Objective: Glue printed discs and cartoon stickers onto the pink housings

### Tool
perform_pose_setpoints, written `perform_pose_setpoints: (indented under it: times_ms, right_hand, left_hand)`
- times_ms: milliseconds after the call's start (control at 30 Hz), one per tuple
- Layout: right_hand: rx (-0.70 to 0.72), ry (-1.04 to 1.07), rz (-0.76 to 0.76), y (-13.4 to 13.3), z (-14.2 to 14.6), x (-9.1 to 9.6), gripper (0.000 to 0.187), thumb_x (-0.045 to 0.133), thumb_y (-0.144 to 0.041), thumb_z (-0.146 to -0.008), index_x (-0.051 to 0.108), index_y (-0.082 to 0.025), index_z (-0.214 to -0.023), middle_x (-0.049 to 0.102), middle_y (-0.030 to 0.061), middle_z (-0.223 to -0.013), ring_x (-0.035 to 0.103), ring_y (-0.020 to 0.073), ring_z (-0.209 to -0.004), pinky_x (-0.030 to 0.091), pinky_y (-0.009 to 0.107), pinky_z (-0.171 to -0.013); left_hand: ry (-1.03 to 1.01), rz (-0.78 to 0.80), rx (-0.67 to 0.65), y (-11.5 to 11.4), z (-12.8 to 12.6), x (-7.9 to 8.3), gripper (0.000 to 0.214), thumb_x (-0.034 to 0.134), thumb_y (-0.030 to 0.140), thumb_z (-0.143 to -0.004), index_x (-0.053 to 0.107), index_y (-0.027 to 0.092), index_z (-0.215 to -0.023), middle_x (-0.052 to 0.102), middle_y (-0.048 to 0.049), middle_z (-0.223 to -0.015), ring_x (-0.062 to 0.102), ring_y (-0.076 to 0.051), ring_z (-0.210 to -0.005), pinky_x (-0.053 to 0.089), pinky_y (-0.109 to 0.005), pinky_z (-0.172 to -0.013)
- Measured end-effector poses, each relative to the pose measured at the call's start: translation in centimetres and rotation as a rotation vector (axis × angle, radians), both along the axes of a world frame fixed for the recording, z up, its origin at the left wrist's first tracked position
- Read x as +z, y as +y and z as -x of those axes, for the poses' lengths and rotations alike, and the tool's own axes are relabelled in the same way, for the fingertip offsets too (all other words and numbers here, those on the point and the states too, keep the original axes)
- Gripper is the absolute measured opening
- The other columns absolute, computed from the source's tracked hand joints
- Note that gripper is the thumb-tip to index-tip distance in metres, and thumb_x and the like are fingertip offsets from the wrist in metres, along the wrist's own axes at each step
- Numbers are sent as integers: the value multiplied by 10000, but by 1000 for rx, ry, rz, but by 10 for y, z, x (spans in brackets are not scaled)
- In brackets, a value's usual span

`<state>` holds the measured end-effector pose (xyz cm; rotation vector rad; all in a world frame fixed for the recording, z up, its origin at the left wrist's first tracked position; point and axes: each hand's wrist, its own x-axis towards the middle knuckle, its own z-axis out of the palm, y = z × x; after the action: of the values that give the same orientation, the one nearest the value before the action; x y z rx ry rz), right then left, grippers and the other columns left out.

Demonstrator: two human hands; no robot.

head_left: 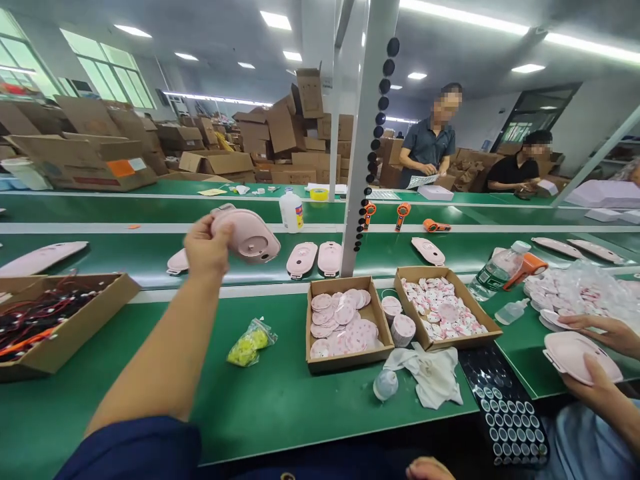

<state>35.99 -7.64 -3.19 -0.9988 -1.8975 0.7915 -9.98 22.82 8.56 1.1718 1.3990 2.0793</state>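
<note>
Pink oval casing (253,235), gripped by the left hand (207,245), hung tilted over the green belt (383,257) near a white bottle (291,212), while the right hand (429,469), cropped at the lower edge, showed too little to tell its state.

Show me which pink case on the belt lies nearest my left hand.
The case partly hidden behind your left hand; the others on the belt lie farther off, none covered by that hand.

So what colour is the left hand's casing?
The casing is pale pink, clearest in the head view.
</note>
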Motion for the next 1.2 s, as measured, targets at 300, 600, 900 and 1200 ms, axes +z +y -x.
perform_pose_setpoints:
  times_ms: [300,600,900,1200]
  right_hand:
    - [406,347,386,8,144,-25,785,549,-579,-922,151,-335,-1554,425,158,-1513,571,252,-1258,446,466,-1058]
    - [217,288,263,40,181,16,595,472,-506,-958,407,-157,-1436,591,149,-1326,594,221,-1173,457,352,-1042]
    - [284,29,133,38,134,54,374,564,-337,-950,606,-177,-1285,740,114,-1090,708,185,-979,543,296,-885]
    - [-265,-116,-127,34,56,73,226,570,-142,-923,706,-262,-1058,755,48,-960,713,185,-904,580,320,-795]
  left_hand:
    - [-118,174,-599,-180,-68,-21,479,877,611,-475,747,264,-779,719,-27,-698,645,-217,-557,538,-313,-445]
    - [-419,636,-704,-221,-85,-88,631,684,822,-480,754,354,-896,761,-47,-932,692,-389,-935,603,-514,-772]
    - [-505,484,-484,-193,-88,-100,449,845,500,-419,748,329,-823,735,0,-864,654,-228,-777,595,-291,-643]
    - [-491,389,-614,-139,-78,-70,447,700,267,-481,682,266,-928,717,-8,-955,588,-324,-1141,526,-443,-971]
